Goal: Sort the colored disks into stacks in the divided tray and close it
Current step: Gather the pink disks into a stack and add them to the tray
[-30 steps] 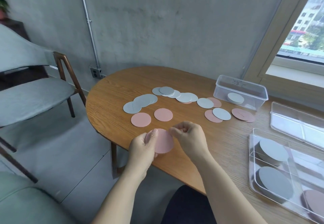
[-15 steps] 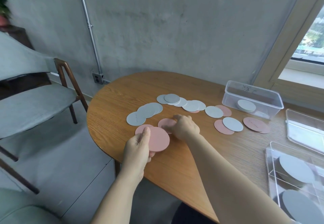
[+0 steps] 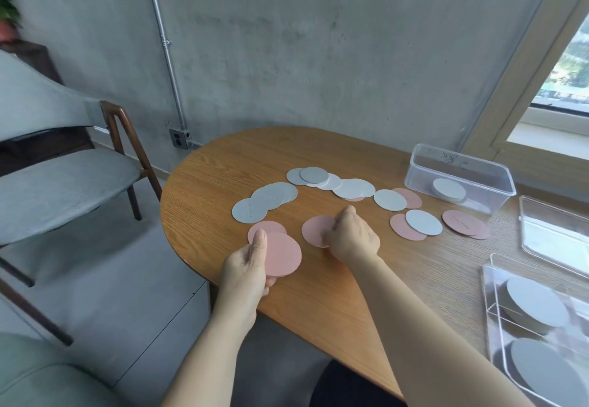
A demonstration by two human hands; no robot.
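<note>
Thin round pink disks [image 3: 283,253], woodgrain table [image 3: 223,167]

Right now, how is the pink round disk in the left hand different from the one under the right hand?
The held pink round disk is lifted off the wooden table in the left hand; the second pink round disk lies on the table under the right hand. The held disk shows almost whole; the second is partly covered. Both are pink and flat.

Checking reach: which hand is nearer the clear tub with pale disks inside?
Right. The right hand pinches a pink disk left of the clear tub; the left hand, holding a second pink disk, is even farther left.
</note>
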